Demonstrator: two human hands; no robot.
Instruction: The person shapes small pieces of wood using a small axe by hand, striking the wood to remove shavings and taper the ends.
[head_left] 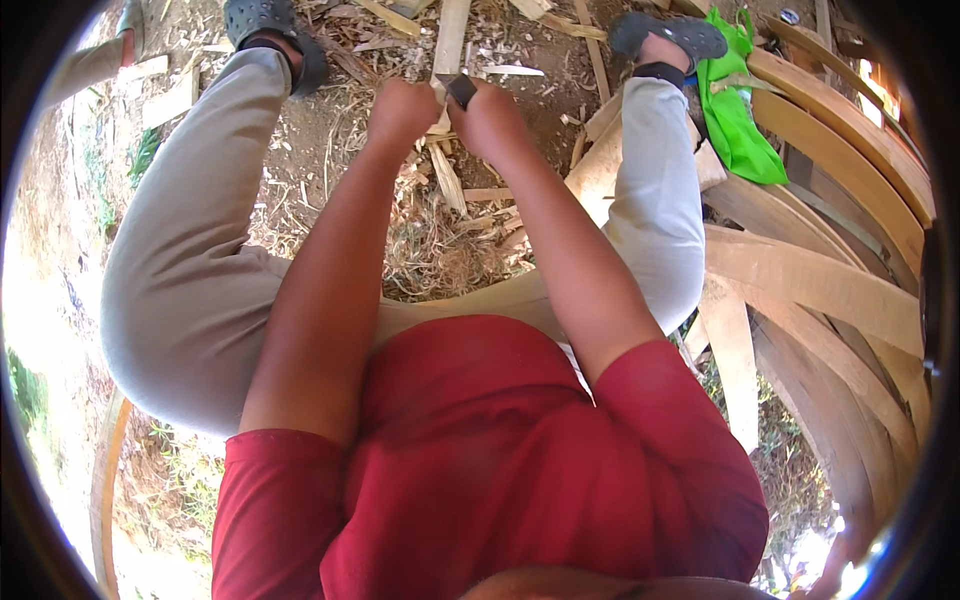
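Pale wood strip is running lengthwise ahead of L hand & R hand, looking light tan & narrow; lower part is showing btwn them, near end unclear. Dark flat-faced piece is sitting tilted at R hand's thumb side, overlapping strip's edge in view, contact unclear; R hand's fingers are gripping it.

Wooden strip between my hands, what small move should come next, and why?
Perhaps draw the dark tool a little toward you along the wooden strip: your right hand is closed on the tool, right by the strip, your left hand is curled close beside it, and wood scraps lie around.
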